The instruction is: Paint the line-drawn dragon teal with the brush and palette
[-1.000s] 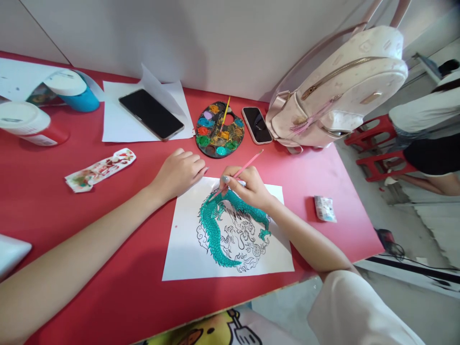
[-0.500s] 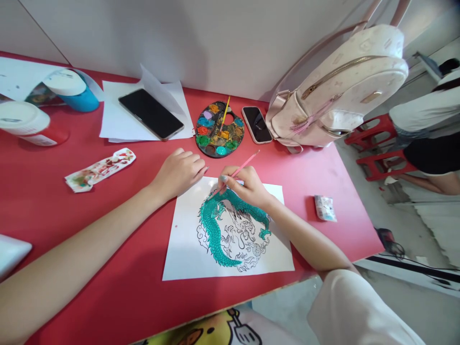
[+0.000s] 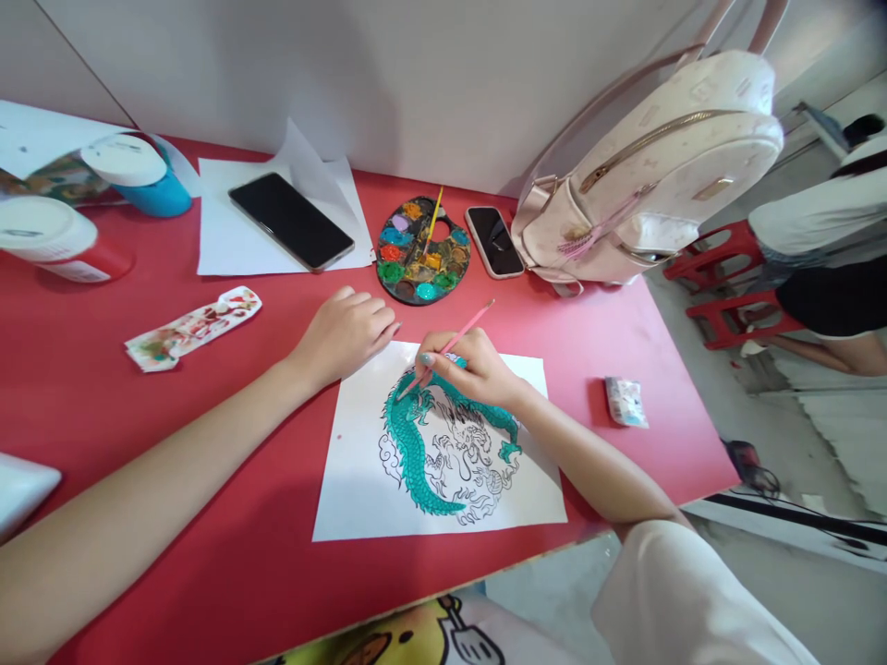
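Your right hand (image 3: 478, 374) is pinching the light, stiff brush (image 3: 471, 323) low on its shaft; your curled left hand (image 3: 343, 334) is steadying the flimsy paper (image 3: 360, 489).

Matt paper sheet (image 3: 360, 489) — smooth red tabletop (image 3: 208, 443)

Red table (image 3: 208, 517). White sheet (image 3: 360, 499) with black-lined dragon (image 3: 408, 453), teal from 6 through 9 and 12 to 3 o'clock. Pink brush (image 3: 466, 330). At 12, dark palette (image 3: 422, 249) dabbed green, orange, blue, purple. At 2, cream bag (image 3: 658, 166), gold zip.
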### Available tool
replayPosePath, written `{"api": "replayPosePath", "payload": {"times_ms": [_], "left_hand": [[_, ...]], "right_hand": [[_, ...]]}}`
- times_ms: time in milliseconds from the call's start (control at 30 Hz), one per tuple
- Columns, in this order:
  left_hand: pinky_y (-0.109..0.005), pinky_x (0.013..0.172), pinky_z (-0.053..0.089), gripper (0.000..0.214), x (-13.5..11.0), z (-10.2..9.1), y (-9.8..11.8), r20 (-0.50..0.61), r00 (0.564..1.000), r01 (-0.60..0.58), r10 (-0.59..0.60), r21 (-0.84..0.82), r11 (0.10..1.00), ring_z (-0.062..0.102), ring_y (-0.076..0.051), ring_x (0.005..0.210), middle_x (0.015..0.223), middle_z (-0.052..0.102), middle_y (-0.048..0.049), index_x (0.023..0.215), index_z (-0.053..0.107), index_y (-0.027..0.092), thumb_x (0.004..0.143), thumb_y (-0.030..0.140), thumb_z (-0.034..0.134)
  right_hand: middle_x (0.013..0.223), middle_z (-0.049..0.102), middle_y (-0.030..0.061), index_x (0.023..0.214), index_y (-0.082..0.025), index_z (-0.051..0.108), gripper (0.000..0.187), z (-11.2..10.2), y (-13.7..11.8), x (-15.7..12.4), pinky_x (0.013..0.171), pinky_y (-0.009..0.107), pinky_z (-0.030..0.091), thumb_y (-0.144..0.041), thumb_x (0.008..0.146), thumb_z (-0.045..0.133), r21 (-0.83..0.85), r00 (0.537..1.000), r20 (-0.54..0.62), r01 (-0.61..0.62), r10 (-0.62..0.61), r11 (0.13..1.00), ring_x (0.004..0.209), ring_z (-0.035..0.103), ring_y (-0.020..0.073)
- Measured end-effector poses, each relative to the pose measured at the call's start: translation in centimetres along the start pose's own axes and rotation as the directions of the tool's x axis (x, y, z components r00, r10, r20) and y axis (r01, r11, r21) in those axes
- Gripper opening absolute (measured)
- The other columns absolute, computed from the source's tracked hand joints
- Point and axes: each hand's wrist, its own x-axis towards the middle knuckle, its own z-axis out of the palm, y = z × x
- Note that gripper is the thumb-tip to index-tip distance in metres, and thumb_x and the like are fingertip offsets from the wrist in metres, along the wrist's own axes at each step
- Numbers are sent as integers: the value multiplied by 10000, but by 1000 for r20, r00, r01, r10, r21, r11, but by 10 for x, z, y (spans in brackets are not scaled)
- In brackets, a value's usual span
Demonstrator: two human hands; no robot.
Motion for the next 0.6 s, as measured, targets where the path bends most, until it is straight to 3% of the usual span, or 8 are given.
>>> {"api": "replayPosePath", "payload": {"times_ms": [167, 600], "left_hand": [[-395, 669, 360, 389, 1, 0, 1, 1, 1000, 12, -12, -2, 1000, 624, -245, 722, 717, 683, -76, 767, 683, 194, 1075, 273, 459], [-399, 666, 362, 375, 2, -5, 2, 3, 1000, 25, -25, -57, 998, 620, -252, 716, 711, 677, -78, 745, 677, 210, 1057, 257, 474]], "right_hand": [[723, 738, 17, 789, -196, 650, 498, -1, 2, 1, 656, 255, 557, -583, 1066, 505, -9, 992, -108, -61, 59, 998, 640, 720, 119], [691, 727, 16, 757, -199, 653, 539, 4, 2, 2, 635, 247, 556, -644, 1037, 535, -2, 988, -136, -78, 77, 997, 613, 714, 117]]}}
